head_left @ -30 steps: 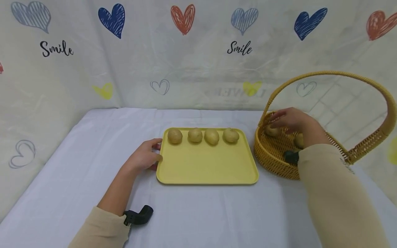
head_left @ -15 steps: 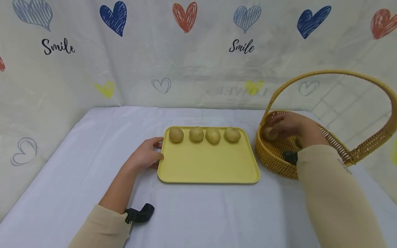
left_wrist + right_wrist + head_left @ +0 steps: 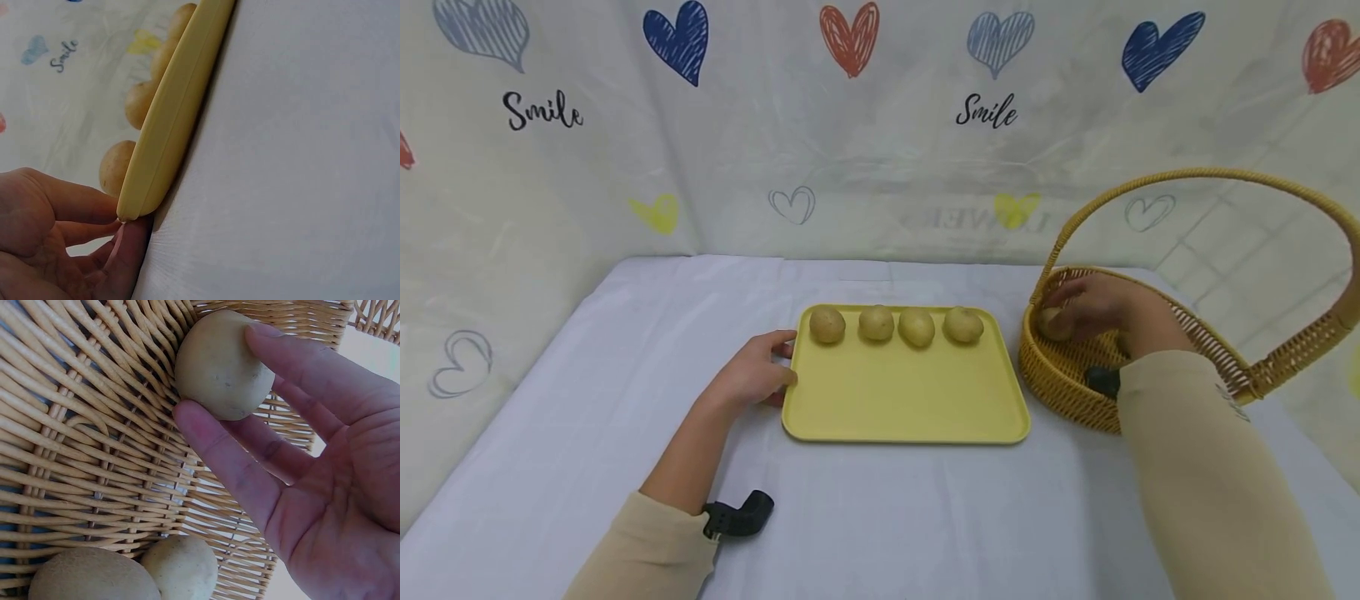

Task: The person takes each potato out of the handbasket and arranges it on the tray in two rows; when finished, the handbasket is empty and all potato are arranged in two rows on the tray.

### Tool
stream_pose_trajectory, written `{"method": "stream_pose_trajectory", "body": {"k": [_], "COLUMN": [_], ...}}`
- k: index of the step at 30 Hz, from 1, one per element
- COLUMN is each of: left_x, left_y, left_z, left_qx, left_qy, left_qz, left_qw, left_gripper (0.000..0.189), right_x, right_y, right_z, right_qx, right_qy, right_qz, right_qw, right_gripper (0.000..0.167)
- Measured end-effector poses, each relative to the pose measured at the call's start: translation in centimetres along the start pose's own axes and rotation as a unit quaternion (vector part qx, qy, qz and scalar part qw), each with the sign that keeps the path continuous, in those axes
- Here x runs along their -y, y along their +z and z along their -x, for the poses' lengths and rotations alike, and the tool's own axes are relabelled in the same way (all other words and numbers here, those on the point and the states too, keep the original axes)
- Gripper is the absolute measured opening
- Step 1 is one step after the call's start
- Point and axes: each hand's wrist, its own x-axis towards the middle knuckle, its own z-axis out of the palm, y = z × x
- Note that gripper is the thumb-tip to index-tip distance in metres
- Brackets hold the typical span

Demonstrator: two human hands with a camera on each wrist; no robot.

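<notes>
My right hand (image 3: 1103,308) reaches into the wicker basket (image 3: 1063,408) on the right. Its thumb and fingers pinch a potato (image 3: 225,365) against the basket's woven side, as the right wrist view shows. Two more potatoes lie lower in that view, a brown one (image 3: 94,575) and a paler one (image 3: 182,567). At the left, my left hand (image 3: 756,372) grips the short edge of the yellow tray (image 3: 906,396). The left wrist view has its thumb and fingertips at the tray's end. Several potatoes (image 3: 876,323) stand in a row along the tray's far edge.
The basket's tall arched handle (image 3: 1195,175) rises over my right forearm. A white cloth (image 3: 880,517) covers the table. Behind it hangs a pale curtain (image 3: 880,133) printed with hearts and "Smile". A black wrist device (image 3: 739,515) sits on my left wrist.
My right hand has lowered into the basket and closed its fingers on the potato. The left hand keeps its hold on the tray. The head view has shifted slightly.
</notes>
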Motion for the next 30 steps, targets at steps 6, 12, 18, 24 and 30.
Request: {"method": "stream_pose_trajectory", "body": {"k": [6,12,18,24,30], "left_x": [0.0,0.2,0.2,0.1,0.2], "left_y": [0.1,0.1,0.1,0.2,0.1], "left_z": [-0.2,-0.3,-0.1,-0.1,-0.2], "left_qx": [0.006,0.004,0.001,0.005,0.001], "left_qy": [0.006,0.007,0.003,0.003,0.003], "left_qz": [0.012,0.015,0.014,0.019,0.017], "left_qw": [0.9999,0.9999,0.9999,0.9998,0.9998], "left_gripper": [0.078,0.078,0.078,0.078,0.078], "right_x": [-0.4,-0.3,0.7,1.4,1.5], "right_y": [-0.2,-0.9,-1.5,-1.7,-2.2], "right_z": [0.3,0.7,1.4,2.5,3.6], "right_qx": [-0.009,-0.035,-0.067,-0.081,-0.105], "right_qy": [0.005,0.001,-0.001,0.004,0.008], "right_qz": [-0.027,-0.009,-0.024,-0.044,-0.076], "right_qw": [0.9996,0.9994,0.9975,0.9957,0.9916], "right_gripper": [0.065,0.062,0.060,0.064,0.068]}}
